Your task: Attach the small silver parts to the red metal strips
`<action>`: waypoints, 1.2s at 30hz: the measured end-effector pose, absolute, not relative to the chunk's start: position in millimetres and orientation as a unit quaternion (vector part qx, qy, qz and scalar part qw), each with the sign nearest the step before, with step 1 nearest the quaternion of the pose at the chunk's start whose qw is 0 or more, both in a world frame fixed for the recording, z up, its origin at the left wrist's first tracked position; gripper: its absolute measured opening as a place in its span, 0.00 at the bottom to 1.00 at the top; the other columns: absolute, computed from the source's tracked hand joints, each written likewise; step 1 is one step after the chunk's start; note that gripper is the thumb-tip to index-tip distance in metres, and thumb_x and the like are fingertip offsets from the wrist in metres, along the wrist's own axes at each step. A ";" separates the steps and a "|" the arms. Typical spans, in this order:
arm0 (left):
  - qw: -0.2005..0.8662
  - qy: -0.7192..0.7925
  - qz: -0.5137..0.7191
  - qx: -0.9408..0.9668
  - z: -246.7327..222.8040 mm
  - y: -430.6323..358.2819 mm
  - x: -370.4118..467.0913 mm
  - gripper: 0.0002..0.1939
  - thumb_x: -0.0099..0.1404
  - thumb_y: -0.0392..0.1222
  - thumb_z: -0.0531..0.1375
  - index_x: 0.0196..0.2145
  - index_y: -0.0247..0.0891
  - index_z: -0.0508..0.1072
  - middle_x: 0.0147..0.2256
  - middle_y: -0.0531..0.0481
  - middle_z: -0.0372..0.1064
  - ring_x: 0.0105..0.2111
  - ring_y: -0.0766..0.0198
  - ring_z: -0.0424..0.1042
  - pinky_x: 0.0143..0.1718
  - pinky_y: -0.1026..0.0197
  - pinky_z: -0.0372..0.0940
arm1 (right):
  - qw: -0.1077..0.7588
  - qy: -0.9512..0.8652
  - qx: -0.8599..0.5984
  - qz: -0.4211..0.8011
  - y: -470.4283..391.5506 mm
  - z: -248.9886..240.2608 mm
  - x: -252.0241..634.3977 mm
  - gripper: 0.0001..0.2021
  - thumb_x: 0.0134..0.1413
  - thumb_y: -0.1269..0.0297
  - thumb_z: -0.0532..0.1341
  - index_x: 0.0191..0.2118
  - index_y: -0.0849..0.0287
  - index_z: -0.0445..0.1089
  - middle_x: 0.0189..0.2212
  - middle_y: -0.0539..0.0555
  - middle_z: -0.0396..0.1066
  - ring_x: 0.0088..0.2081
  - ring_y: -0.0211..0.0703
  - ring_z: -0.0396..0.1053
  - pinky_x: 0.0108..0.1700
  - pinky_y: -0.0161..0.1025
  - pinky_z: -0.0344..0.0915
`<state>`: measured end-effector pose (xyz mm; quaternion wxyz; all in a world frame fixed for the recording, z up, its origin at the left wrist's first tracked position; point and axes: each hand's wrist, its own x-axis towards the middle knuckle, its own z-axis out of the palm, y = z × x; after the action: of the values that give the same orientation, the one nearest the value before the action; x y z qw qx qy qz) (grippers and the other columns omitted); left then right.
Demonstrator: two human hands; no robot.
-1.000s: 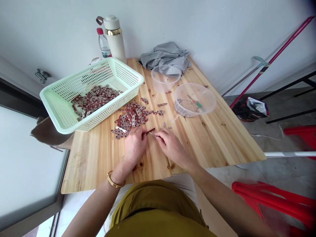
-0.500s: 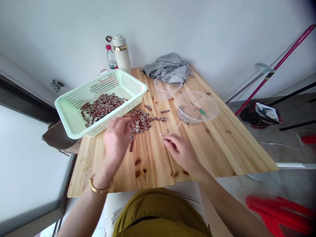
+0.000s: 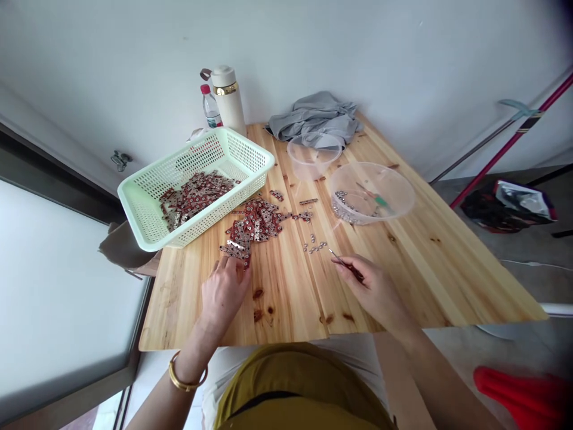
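Note:
My left hand is at the near edge of a pile of small red and silver strips, its fingertips on a strip there. My right hand grips a thin dark tool with a metal tip, fingers closed round it. Just left of the tool's tip lie several small silver metal pieces on the wood. Behind them stands a clear round tub with more silver pieces and a green-handled tool in it.
A pale green basket of strips stands at the left. Farther back are a smaller clear tub, a grey cloth, a white flask and a plastic bottle. The wooden table's edges run at the right and front.
My left hand has come down onto the near part of the strips, where several more strips show. My right hand has drawn back to the right, leaving more silver pieces in view. The view has shifted slightly.

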<state>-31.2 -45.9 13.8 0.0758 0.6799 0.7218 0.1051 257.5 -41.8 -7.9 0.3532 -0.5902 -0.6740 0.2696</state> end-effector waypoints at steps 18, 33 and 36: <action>0.133 0.484 0.108 0.858 9.0 -21.7 -28.3 0.12 0.70 0.40 0.52 0.38 0.40 0.75 0.41 0.45 0.68 0.41 0.60 0.70 0.41 0.58 0.68 | 0.306 -0.754 -0.554 0.175 -14.6 -9.7 258.1 0.06 0.62 0.66 0.56 0.38 0.57 0.70 0.35 0.54 0.71 0.35 0.41 0.71 0.37 0.39 0.67; 0.199 0.569 0.151 0.783 -2.8 -33.3 -3.8 0.04 0.62 0.32 0.58 0.31 0.39 0.70 0.31 0.52 0.69 0.33 0.62 0.71 0.34 0.62 0.63 | 0.037 -0.885 -0.465 0.002 14.5 9.6 223.7 0.14 0.52 0.84 0.53 0.33 0.62 0.72 0.35 0.60 0.70 0.29 0.43 0.66 0.28 0.40 0.57; 0.200 0.579 0.191 0.767 -7.0 -23.1 5.1 0.04 0.63 0.33 0.58 0.32 0.39 0.71 0.32 0.51 0.71 0.33 0.63 0.71 0.35 0.62 0.63 | 0.099 -0.876 -0.469 0.048 22.7 4.5 225.8 0.09 0.56 0.76 0.56 0.29 0.60 0.70 0.31 0.56 0.69 0.29 0.42 0.65 0.30 0.39 0.58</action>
<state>5.1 -23.1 -7.0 0.2000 0.7672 0.5786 0.1914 225.8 22.7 4.5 0.0987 -0.4687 -0.8765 0.0483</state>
